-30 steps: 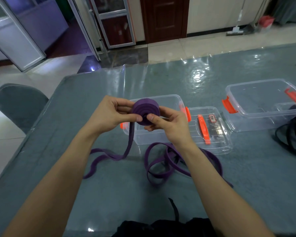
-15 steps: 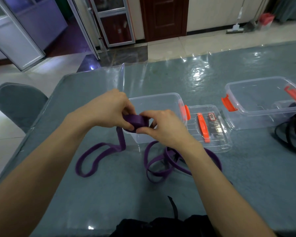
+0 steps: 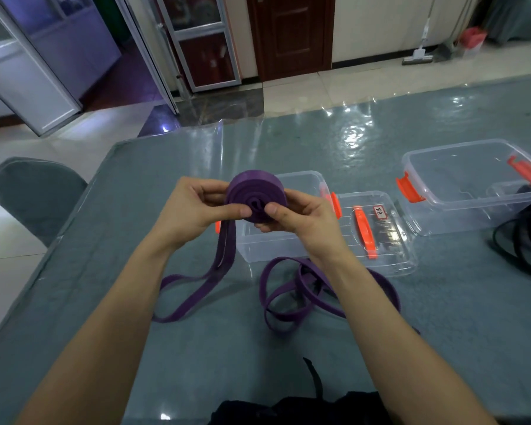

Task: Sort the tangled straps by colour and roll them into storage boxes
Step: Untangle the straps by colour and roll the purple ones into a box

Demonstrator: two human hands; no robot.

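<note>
A purple strap roll (image 3: 253, 193) is held up above the table, its flat spiral face turned toward me. My left hand (image 3: 193, 207) pinches its left side and my right hand (image 3: 301, 216) its right side, thumbs on the face. The unrolled purple strap tail (image 3: 196, 286) hangs from the roll and loops over the table, with more purple loops (image 3: 288, 299) under my right forearm. Behind the roll stands an open clear storage box (image 3: 270, 246) with orange latches. A second clear box (image 3: 472, 185) sits at the right.
A clear lid with an orange handle (image 3: 377, 234) lies beside the near box. Black straps (image 3: 528, 240) are heaped at the right edge, and more black strap (image 3: 313, 381) lies near me. A grey chair (image 3: 34, 194) stands at the table's left. The table (image 3: 135, 348) has a shiny clear cover.
The roll was turned edge-on and lowered half a second ago; now it is raised again with its spiral face toward me. The loose tail loop on the left has shifted.
</note>
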